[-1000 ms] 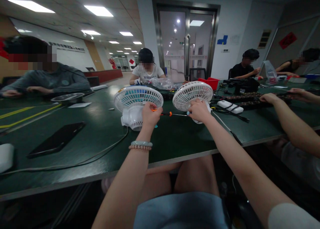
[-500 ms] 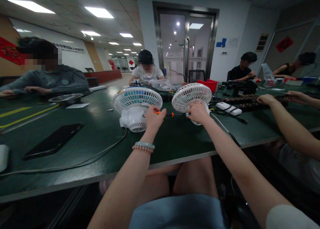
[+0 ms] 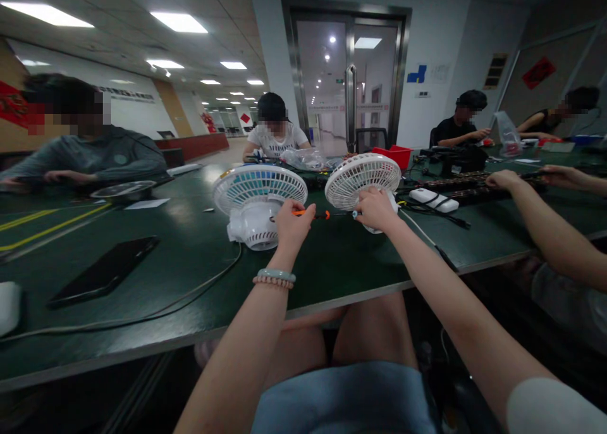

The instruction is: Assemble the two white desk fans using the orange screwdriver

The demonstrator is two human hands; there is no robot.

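Note:
My left hand [image 3: 293,222] is closed around the orange and black handle of a screwdriver [image 3: 323,215], whose thin shaft points right. My right hand [image 3: 378,207] pinches a small pale blue piece [image 3: 355,214] at the shaft's far end; its kind is too small to tell. Behind my left hand stands a white fan [image 3: 253,222] with a round grille tilted upward and bluish blades inside. A second white fan [image 3: 363,179] is behind my right hand, its base partly hidden by that hand. Whether my right fingers touch this fan I cannot tell.
On the green table [image 3: 190,231] lie a black phone [image 3: 104,271], a grey cable [image 3: 180,295], and a white power strip [image 3: 433,200] with black cord. A red bin [image 3: 396,156] and plastic bag [image 3: 303,160] stand behind the fans. A neighbour's arm [image 3: 545,225] reaches in at right; several people sit around.
The camera view has shifted slightly. Both hands keep nearly the same pose with the screwdriver between them; the fans have not visibly moved on the table.

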